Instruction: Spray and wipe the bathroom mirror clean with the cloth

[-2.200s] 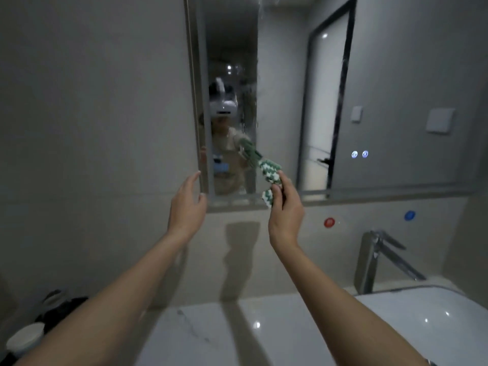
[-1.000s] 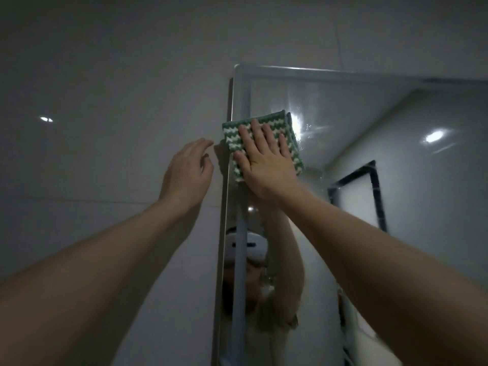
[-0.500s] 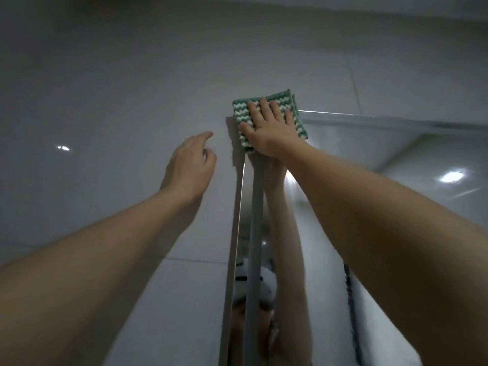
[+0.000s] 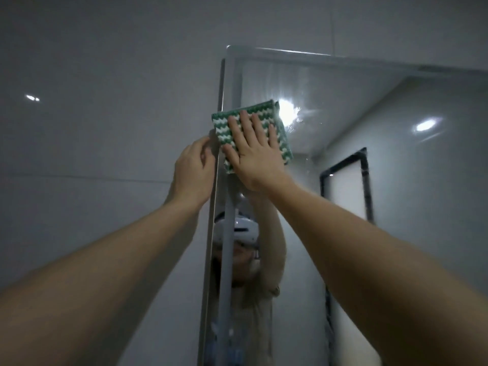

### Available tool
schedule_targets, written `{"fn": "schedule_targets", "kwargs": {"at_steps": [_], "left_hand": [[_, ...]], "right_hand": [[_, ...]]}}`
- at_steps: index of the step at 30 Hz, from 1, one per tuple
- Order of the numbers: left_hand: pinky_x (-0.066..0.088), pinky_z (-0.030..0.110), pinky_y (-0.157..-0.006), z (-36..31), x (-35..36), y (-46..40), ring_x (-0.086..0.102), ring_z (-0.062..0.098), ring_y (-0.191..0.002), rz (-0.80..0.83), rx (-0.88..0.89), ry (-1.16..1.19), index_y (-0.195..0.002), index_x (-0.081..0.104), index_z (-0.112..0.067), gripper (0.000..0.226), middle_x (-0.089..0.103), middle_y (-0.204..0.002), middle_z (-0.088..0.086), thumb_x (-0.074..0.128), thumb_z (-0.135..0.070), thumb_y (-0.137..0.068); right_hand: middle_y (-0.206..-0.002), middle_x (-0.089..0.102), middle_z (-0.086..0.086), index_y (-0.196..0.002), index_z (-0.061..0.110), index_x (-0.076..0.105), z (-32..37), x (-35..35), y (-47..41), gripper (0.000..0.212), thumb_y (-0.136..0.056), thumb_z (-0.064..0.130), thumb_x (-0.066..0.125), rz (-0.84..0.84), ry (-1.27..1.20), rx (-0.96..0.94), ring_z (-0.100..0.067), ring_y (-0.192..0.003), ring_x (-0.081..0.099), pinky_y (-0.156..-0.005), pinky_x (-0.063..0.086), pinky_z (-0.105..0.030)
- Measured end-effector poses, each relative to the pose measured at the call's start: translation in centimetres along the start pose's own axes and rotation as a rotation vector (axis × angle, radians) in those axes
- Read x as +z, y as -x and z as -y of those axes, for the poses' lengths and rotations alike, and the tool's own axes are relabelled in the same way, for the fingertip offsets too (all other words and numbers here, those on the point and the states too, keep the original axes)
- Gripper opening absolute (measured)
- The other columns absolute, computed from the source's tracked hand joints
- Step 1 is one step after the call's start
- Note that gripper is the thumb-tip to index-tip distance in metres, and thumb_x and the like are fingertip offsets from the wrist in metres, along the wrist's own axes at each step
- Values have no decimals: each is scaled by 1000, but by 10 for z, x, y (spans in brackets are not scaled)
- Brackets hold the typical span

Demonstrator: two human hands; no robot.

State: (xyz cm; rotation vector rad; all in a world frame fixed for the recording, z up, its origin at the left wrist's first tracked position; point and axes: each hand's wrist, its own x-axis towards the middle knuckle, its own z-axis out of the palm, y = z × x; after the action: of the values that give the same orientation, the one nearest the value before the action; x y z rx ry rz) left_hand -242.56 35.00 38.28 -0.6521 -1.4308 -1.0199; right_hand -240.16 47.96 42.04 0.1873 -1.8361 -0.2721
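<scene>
Right hand [image 4: 253, 151] is flat, fingers spread and straight, pressing the folded green-and-white cloth [image 4: 280, 133] against the mirror [image 4: 343, 114] near its top left corner. Open palm makes sense: spreads pressure over the whole pad, so more glass gets covered per stroke than with a pinch.

Left hand [image 4: 194, 167] holds nothing. Fingers loosely curled, tips at the mirror's left frame edge [image 4: 215, 180], where it meets the tiled wall [image 4: 105, 128]. Looks like a brace for balance on a high reach, or it's steadying the panel; can't tell if it actually grips the edge.

Both arms are raised well overhead, so this is the upper limit of reach.

Glare spot right of the cloth shows droplets or streaks, so glass there reads as wet and not yet wiped. No spray bottle in view. My read: spraying done, wiping under way in the top corner, most of the pane to the right and below left to do.

Risk: cloth slipping out from under a flat palm.
</scene>
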Motion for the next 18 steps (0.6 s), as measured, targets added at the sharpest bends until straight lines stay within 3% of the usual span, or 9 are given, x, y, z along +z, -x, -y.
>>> {"fn": "schedule_targets", "kwargs": {"at_steps": [8,13,18], "left_hand": [[31,16,-90,4,2,94,51,27,-117,71,-126,41,-132,50,-3,35,55,-129,16,38,-12,-100],[30,11,-86,15,-2,148,51,20,-115,110,-152,89,-131,52,-4,34,57,-127,12,36,-10,-101],[31,11,-83,35,-21,211,52,17,-107,189,-159,64,-129,53,-4,33,59,-123,14,39,-10,-100]], "right_hand": [[-160,-12,-3,-145,27,-16,13,30,107,55,-102,45,15,16,-9,40,-20,-146,-15,-116,-16,-41],[-158,20,-10,-150,18,18,40,56,170,57,-99,43,24,-107,-29,17,-27,-146,15,-117,7,-49],[-156,24,-11,-150,17,26,61,73,237,57,-100,42,33,-84,-1,-45,-28,-145,21,-116,14,-51]]}}
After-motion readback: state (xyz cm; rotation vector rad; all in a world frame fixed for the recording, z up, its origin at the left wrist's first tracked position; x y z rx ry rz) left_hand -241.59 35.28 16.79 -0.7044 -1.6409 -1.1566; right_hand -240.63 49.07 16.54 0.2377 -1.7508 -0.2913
